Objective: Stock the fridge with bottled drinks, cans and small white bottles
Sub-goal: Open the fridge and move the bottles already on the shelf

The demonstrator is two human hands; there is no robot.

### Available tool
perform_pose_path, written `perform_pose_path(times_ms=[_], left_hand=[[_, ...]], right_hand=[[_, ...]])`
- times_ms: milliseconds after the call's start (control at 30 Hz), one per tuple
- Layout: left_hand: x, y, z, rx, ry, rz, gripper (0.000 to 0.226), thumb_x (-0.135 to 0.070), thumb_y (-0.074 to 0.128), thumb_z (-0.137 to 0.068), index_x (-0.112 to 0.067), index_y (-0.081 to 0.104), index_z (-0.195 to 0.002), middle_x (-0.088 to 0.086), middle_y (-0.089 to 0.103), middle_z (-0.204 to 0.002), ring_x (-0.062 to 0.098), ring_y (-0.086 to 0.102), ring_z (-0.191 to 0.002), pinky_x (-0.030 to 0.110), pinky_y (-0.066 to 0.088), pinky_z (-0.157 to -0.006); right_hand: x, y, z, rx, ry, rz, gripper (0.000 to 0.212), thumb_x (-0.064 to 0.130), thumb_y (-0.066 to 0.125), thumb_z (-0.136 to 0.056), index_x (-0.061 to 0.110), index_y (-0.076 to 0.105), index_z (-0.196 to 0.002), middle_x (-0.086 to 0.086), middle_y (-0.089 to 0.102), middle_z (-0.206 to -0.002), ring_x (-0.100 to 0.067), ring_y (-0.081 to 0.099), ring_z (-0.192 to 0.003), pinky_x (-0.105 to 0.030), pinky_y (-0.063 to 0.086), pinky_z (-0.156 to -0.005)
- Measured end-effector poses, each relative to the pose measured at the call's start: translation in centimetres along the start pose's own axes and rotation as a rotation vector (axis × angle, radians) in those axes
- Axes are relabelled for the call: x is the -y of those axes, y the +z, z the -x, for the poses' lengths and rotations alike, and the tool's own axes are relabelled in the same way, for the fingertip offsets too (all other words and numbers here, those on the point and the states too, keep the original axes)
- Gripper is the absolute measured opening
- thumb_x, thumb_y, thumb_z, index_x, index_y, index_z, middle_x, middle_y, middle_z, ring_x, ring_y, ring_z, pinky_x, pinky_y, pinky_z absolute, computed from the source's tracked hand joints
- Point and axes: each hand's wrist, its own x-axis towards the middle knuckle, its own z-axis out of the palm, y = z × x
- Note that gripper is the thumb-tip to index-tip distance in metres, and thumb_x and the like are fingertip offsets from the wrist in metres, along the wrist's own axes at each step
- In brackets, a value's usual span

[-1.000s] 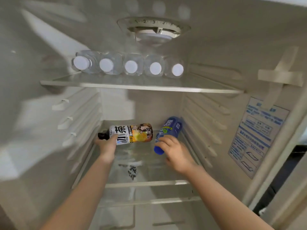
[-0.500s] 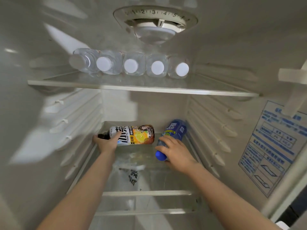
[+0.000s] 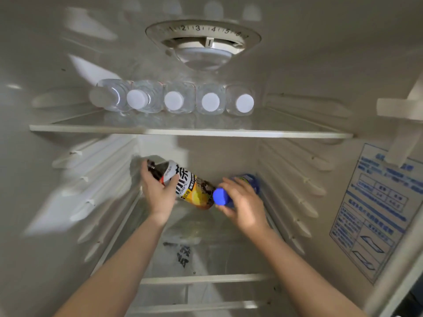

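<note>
Above the lower shelf [image 3: 201, 278], my left hand [image 3: 158, 195] grips the tilted tea bottle [image 3: 194, 191] near its neck. My right hand [image 3: 245, 209] wraps the blue bottle [image 3: 220, 197] just beside it, cap toward me. Beyond, five water bottles [image 3: 174, 100] lie on the upper shelf [image 3: 183, 132].

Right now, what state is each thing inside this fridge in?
Tea bottle: capped, slanted, gripped by the left hand.
Blue bottle: capped, cap facing the camera, gripped by the right hand.
Five water bottles: capped, lying side by side on the upper shelf.
</note>
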Motion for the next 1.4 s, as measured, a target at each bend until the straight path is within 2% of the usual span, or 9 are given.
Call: perform_pose_path(times_ms=[167, 400, 667, 733, 867, 1000, 1100, 1233, 1400], left_hand=[[-2.5, 0.7, -2.2, 0.309, 0.226, -0.119, 0.083, 0.002, 0.073, -0.073, -0.012, 0.027, -0.141, 0.008, 0.042, -0.135, 0.021, 0.048, -0.124, 0.032, 0.040, -0.104], [-4.4, 2.7, -2.6, 0.695, 0.240, -0.307, 0.088, -0.008, 0.069, -0.082, -0.019, 0.011, -0.148, 0.008, 0.035, -0.146, 0.019, 0.041, -0.131, 0.031, 0.034, -0.107], [-4.0, 3.3, -1.2, 0.626, 0.319, -0.401, 0.077, -0.010, 0.068, -0.082, -0.013, 0.022, -0.143, 0.012, 0.041, -0.141, 0.025, 0.045, -0.127, 0.041, 0.039, -0.106], [-3.6, 3.3, -0.6, 0.649, 0.370, -0.457, 0.083, -0.008, 0.070, -0.079, -0.011, 0.020, -0.145, 0.014, 0.029, -0.147, 0.029, 0.033, -0.135, 0.043, 0.032, -0.112], [-2.5, 2.5, 0.9, 0.605, 0.232, -0.465, 0.091, -0.014, 0.066, -0.083, -0.031, 0.007, -0.150, -0.004, 0.001, -0.159, 0.024, 0.013, -0.145, 0.045, 0.019, -0.117], [-2.2, 1.3, 1.7, 0.578, 0.177, -0.406, 0.092, -0.014, 0.068, -0.083, -0.030, 0.007, -0.150, 0.004, 0.020, -0.155, 0.025, 0.032, -0.137, 0.026, 0.025, -0.100], [-2.3, 0.9, 2.2, 0.666, 0.120, -0.436, 0.096, -0.015, 0.067, -0.085, -0.033, -0.001, -0.150, 0.008, 0.037, -0.148, 0.026, 0.049, -0.124, 0.027, 0.036, -0.092], [-2.4, 0.8, 2.9, 0.721, 0.060, -0.342, 0.100, -0.008, 0.065, -0.085, -0.033, -0.007, -0.150, 0.006, 0.039, -0.147, 0.023, 0.046, -0.128, 0.035, 0.038, -0.102], [-1.8, 1.6, 3.5, 0.606, 0.095, -0.390, 0.094, -0.016, 0.064, -0.087, -0.028, -0.004, -0.150, 0.004, 0.043, -0.145, 0.023, 0.051, -0.120, 0.028, 0.038, -0.089]], right_hand=[[-0.2, -2.3, -3.4, -0.302, 0.309, -0.114, 0.037, 0.041, 0.069, -0.081, 0.020, 0.063, -0.111, 0.002, 0.066, -0.106, -0.024, 0.057, -0.099, -0.030, 0.041, -0.078], [-1.9, -3.4, -6.8, -0.497, 0.595, -0.221, 0.032, 0.040, 0.063, -0.086, 0.016, 0.059, -0.106, -0.005, 0.069, -0.101, -0.030, 0.062, -0.093, -0.030, 0.042, -0.071], [-3.3, -3.4, -8.7, -0.318, 0.556, -0.083, 0.037, 0.036, 0.059, -0.089, 0.007, 0.051, -0.111, -0.013, 0.065, -0.107, -0.035, 0.061, -0.098, -0.035, 0.045, -0.076], [-3.6, -3.3, -9.3, -0.255, 0.543, -0.081, 0.037, 0.036, 0.058, -0.090, 0.006, 0.051, -0.111, -0.012, 0.064, -0.109, -0.033, 0.060, -0.099, -0.035, 0.046, -0.077], [-3.7, -3.3, -10.4, -0.161, 0.561, 0.036, 0.052, 0.043, 0.052, -0.093, 0.002, 0.048, -0.124, -0.017, 0.052, -0.125, -0.035, 0.052, -0.112, -0.037, 0.044, -0.087], [-4.4, -3.2, -11.5, -0.036, 0.613, 0.100, 0.055, 0.045, 0.045, -0.095, 0.003, 0.044, -0.131, -0.021, 0.045, -0.133, -0.037, 0.046, -0.119, -0.039, 0.041, -0.093], [-4.8, -2.9, -11.7, 0.012, 0.640, 0.020, 0.057, 0.037, 0.051, -0.093, 0.004, 0.037, -0.138, -0.021, 0.043, -0.138, -0.037, 0.043, -0.125, -0.040, 0.039, -0.101], [-4.4, -2.0, -10.4, -0.024, 0.621, -0.042, 0.069, 0.026, 0.056, -0.091, 0.004, 0.022, -0.147, -0.016, 0.034, -0.148, -0.033, 0.036, -0.133, -0.042, 0.035, -0.107], [-4.4, -1.2, -8.6, -0.056, 0.607, -0.106, 0.075, 0.014, 0.053, -0.091, 0.007, 0.009, -0.151, -0.015, 0.015, -0.156, -0.032, 0.030, -0.137, -0.034, 0.034, -0.105]])
